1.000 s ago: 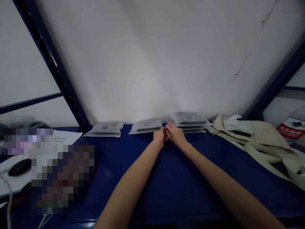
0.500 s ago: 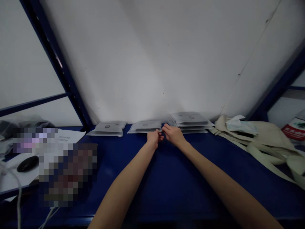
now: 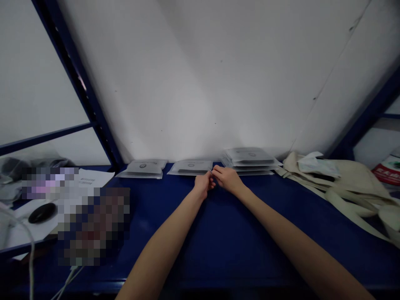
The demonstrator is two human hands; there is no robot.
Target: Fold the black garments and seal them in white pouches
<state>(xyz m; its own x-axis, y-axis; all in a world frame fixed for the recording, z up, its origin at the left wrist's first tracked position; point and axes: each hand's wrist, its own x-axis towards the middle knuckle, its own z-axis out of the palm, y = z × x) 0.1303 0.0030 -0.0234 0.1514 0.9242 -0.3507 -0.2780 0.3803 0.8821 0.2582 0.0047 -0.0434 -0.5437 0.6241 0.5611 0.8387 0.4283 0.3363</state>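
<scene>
Both my arms reach far across a dark blue table [image 3: 237, 233] to the white wall. My left hand [image 3: 203, 183] is curled, its fingers pinched at the near right corner of the middle clear plastic packet [image 3: 190, 167]. My right hand [image 3: 228, 178] lies right beside it, fingers bent and meeting the left hand's fingertips at that same corner. Whether the packet is gripped or only touched is too small to tell. A stack of similar packets [image 3: 248, 158] lies just behind my right hand. Another packet pile [image 3: 143, 168] sits to the left.
Cream cloth bags [image 3: 343, 187] with a plastic-wrapped item on top lie at the right. At the left are white papers [image 3: 90, 179], a black mouse [image 3: 41, 212], a white cable [image 3: 18, 233] and blurred-out patches. Blue shelf posts [image 3: 78, 83] frame the wall.
Both hands pulled back slightly from the packets half a second ago, then returned to the middle packet's corner, which now lies flatter against the wall. The view has shifted a little.
</scene>
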